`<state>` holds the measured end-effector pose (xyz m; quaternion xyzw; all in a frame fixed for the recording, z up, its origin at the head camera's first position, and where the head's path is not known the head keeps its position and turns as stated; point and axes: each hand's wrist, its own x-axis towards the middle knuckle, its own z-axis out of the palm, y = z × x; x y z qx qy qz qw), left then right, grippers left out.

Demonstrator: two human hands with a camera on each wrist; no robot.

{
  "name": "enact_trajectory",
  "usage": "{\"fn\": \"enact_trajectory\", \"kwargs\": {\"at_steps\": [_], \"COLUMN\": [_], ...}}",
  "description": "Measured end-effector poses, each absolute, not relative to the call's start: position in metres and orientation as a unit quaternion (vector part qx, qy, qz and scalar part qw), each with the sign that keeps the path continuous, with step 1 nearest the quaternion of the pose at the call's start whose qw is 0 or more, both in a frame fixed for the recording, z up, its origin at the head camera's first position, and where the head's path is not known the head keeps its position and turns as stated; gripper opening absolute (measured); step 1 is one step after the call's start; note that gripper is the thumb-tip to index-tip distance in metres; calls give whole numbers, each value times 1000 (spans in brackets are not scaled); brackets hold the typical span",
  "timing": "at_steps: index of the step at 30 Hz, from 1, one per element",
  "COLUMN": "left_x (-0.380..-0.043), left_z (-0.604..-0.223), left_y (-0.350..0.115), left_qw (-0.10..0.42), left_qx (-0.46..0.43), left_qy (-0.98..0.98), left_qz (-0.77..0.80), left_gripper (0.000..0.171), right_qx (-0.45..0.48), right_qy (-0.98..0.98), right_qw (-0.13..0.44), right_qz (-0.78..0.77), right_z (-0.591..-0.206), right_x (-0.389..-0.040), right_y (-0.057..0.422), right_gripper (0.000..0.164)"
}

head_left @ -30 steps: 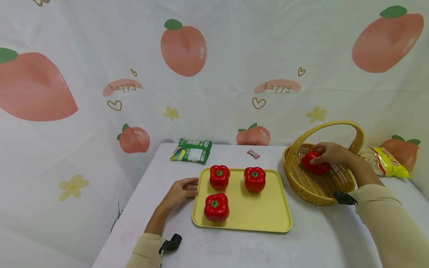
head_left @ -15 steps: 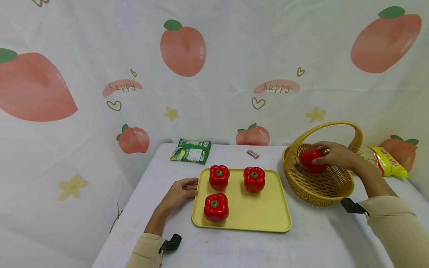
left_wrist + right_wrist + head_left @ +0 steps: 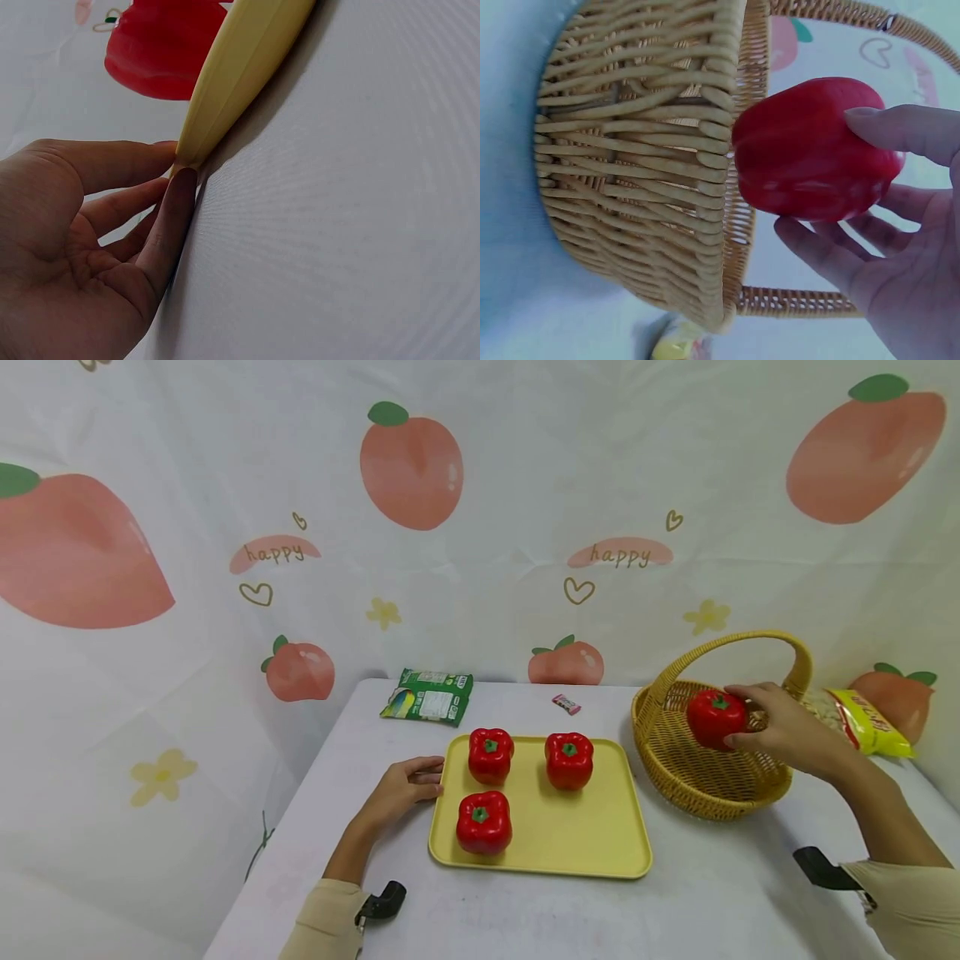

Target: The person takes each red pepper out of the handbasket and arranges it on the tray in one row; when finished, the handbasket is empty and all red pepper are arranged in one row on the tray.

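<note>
My right hand point(image 3: 787, 727) grips a red bell pepper point(image 3: 714, 720) with a green stem, thumb on one side and fingers on the other. In the right wrist view this pepper point(image 3: 814, 150) is held at the mouth of a wicker basket point(image 3: 716, 806), clear of its floor. My left hand point(image 3: 401, 793) lies by a yellow tray point(image 3: 577, 843); its fingertips touch the outer left edge, as the left wrist view also shows at the tray rim point(image 3: 232, 82). Three more red bell peppers stand on the tray: back left point(image 3: 491, 757), back right point(image 3: 569, 762) and front left point(image 3: 484, 823).
The basket's arched handle point(image 3: 738, 642) rises over its opening. Behind the basket on the right lies a yellow-and-clear snack bag point(image 3: 870, 718). A green packet point(image 3: 429, 697) lies at the back left, and a small pink wrapped candy point(image 3: 566, 704) at the back middle.
The right hand has lifted the bell pepper from down inside the basket to its mouth, turning it stem up, while the forearm drew back right. The left hand and tray stay put.
</note>
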<state>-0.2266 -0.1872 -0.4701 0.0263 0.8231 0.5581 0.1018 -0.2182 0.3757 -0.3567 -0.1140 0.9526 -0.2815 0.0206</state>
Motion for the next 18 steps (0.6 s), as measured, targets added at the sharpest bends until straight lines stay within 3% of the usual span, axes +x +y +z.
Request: {"fn": "enact_trajectory", "kwargs": {"at_steps": [12,18], "left_x": [-227,-227], "left_z": [-471,-471], "left_y": [-188,-188], "left_qw": [103,103], "left_qx": [30,28], "left_qy": [823,823], "left_qz": [558,558], "left_gripper": [51,51], "right_qx": [-141,-173], "right_qy": [937,914], "right_qw": [-66,-70], "right_qz": [-312,-361], "right_z": [-361,-367], "right_x": [-171,-154], "right_y": [371,357], "right_gripper": [82,79]}}
